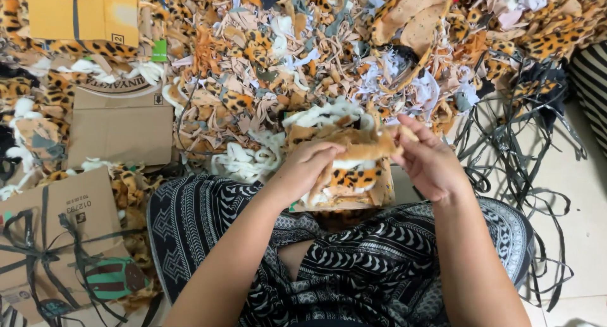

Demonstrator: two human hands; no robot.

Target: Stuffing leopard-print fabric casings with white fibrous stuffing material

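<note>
- Heaped leopard-print fabric scraps (303, 55) cover the floor across the upper frame; flattened cardboard boxes (120, 128) lie at left, black straps (518, 156) at right.
- At centre, above a lap in black-and-white patterned cloth (354, 257), the left hand (306, 169) and right hand (430, 159) both pinch a tan fabric strip (370, 150), fingers closed on it.
- Beneath it sits a small pile of leopard pieces (351, 181).

1. I see a heap of leopard-print fabric scraps (303, 55) across the floor ahead.
2. Flattened cardboard boxes (120, 128) lie at the left, one bound with dark strapping (44, 257).
3. Loose black strips (525, 169) tangle over the pale floor tiles (585, 194) at the right.
4. White fluffy trimmings (243, 159) sit beside the heap.
</note>
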